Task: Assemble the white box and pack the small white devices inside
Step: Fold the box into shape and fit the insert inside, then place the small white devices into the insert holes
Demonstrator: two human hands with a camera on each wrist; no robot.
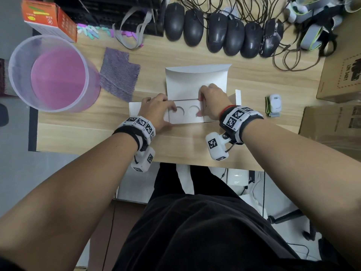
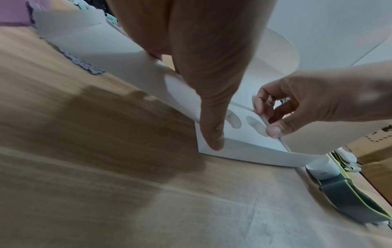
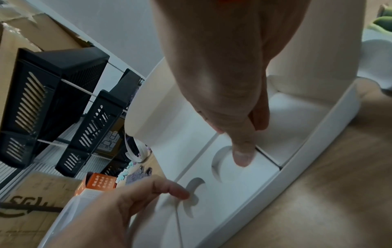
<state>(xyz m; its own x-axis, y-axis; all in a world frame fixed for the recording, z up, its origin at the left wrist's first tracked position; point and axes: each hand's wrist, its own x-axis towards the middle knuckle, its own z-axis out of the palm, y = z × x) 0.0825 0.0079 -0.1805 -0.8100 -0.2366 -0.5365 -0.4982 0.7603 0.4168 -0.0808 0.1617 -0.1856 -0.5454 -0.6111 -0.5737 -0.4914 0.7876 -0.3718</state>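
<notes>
The white box [image 1: 195,83] lies at the middle of the table with its lid folded back and its side flaps spread. A white insert [image 1: 185,118] with two round cut-outs sits in its base. My left hand [image 1: 156,112] grips the box's left end, thumb on the front wall [image 2: 254,154] and a fingertip at the left cut-out. My right hand [image 1: 211,100] pinches the insert's [image 3: 233,184] right edge between thumb and fingers. One small white device [image 1: 274,103] with a grey-green strap lies on the table to the right, untouched.
A translucent bucket [image 1: 52,73] and a purple cloth [image 1: 119,75] are at the left. Several black mice [image 1: 224,32] with tangled cables line the back. Cardboard boxes [image 1: 341,75] stand at the right, an orange carton [image 1: 48,18] at the back left.
</notes>
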